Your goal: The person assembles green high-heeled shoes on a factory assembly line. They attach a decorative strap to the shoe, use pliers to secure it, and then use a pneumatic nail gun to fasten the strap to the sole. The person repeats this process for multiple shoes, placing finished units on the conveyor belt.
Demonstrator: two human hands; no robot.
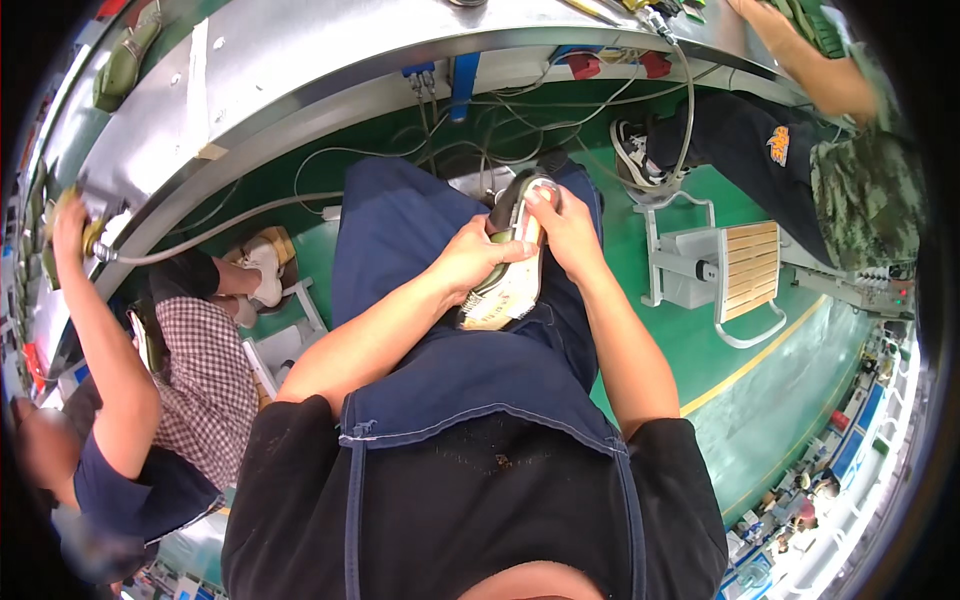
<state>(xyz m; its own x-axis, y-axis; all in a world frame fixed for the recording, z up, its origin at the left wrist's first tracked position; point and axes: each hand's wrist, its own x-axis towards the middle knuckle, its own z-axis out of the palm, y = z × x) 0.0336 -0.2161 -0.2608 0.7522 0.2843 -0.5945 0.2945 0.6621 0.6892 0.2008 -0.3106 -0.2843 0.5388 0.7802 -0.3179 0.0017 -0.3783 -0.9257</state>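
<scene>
my left hand (468, 262) grips the shoe (508, 270) at its middle, its length pointing away over my lap, my right hand (560, 225) pinching its far end.

A green floor (760, 400) with a yellow line (750, 365) lies under a long grey metal workbench (250, 70), a white slatted stool (735, 275) beside it.

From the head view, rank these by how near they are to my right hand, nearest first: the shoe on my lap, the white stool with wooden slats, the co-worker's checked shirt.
1. The shoe: held by the right hand, over the lap.
2. The white stool with wooden slats: on the green floor, to the right.
3. The co-worker's checked shirt: far left and lower.
</scene>
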